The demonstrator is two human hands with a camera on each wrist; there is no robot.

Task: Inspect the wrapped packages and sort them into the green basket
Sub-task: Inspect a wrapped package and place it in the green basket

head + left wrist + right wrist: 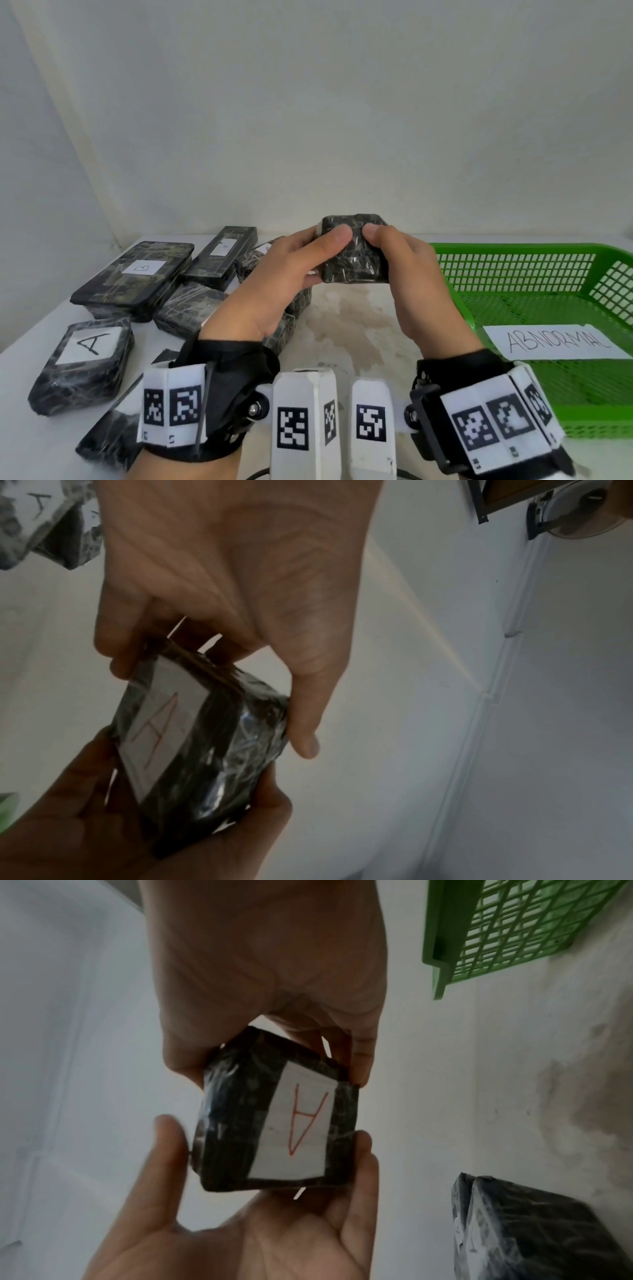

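Observation:
A small black package wrapped in film (352, 255) is held up above the table between both hands. My left hand (318, 253) grips its left side with the thumb on the near face. My right hand (394, 253) grips the right side the same way. The far face carries a white label with a red letter A (301, 1123), which shows in both wrist views (161, 731). The green basket (513, 250) stands to the right on the table, with a paper sheet reading ABNORMAL (555, 342) inside it.
Several more wrapped black packages lie at the left of the white table (349, 325), among them a large one marked B (137, 274) and one marked A (89, 356). A pale wall rises behind the table.

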